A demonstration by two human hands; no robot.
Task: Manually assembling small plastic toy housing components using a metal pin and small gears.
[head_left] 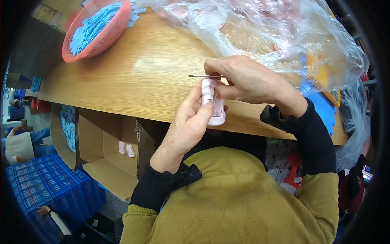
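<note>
Above the near edge of the table, my left hand (189,118) is closed round a pale pink plastic casing (210,87). The casing is long and waisted, with a recess along its right side. My right hand (243,77) is closed at the casing's upper end, its fingers bent against it. From those fingers a thin metal screwdriver (198,76) sticks out to the left, its flattened tip apart from the casing. The handle of the screwdriver is hidden in the hand.
A pink basket (70,52) of light blue flat pieces stands at the back left of the wooden table (154,61). Crumpled clear plastic (260,28) covers the back right. An open cardboard box (95,130) below holds two pale pink casings (129,150). Blue crates (44,179) and other people are at left.
</note>
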